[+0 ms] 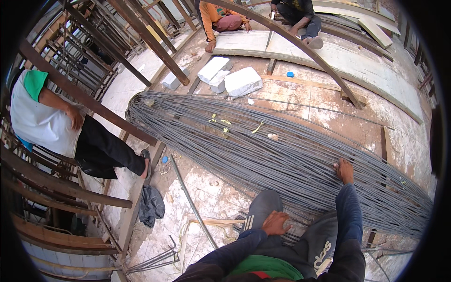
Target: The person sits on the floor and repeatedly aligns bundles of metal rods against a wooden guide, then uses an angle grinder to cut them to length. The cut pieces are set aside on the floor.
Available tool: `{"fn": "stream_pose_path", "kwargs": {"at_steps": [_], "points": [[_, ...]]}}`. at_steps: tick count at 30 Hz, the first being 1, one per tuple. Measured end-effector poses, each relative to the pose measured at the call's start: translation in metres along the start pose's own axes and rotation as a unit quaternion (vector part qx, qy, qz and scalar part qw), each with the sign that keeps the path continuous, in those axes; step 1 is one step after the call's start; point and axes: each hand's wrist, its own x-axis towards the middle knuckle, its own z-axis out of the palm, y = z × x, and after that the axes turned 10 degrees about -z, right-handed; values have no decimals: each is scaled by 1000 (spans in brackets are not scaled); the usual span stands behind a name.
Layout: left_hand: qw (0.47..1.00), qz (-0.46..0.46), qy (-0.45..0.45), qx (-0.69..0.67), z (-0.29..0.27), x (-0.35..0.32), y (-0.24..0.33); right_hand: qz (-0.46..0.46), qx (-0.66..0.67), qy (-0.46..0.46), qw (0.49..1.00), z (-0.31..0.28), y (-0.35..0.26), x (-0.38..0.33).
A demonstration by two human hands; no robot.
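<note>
A long bundle of thin grey steel rods lies across the floor in front of me, gathered tightly at its far left end and fanning toward the right. My right hand reaches onto the near right part of the bundle, its fingers curled down and closed on a rod; the fingertips are partly hidden. On my bent left leg rests my left hand, empty, with its fingers apart. Scraps of yellow-green tie strip sit among the rods near the middle.
White blocks and a long wooden plank lie beyond the bundle; two people sit by the plank. One person stands at left among slanted timber props. A metal pipe and black plastic bag are nearer.
</note>
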Motion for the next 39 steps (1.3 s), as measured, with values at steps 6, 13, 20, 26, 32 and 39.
{"fn": "stream_pose_path", "kwargs": {"at_steps": [6,13,20,26,32,39], "points": [[997,-31,-56,-34,-7,1,10,-76,47,70,994,-1,13,-43],[997,1,28,-66,26,10,-1,-103,43,105,988,-30,-42,-92],[998,-52,-9,-36,7,5,10,-156,184,182,953,-114,-252,-43],[989,-110,10,-98,0,-1,12,-235,206,48,949,-30,-298,8],[983,-120,24,-134,-4,6,14,-206,192,-92,955,16,-292,-7],[939,-170,83,-288,33,22,-14,-207,219,-8,953,38,-277,-18]]}}
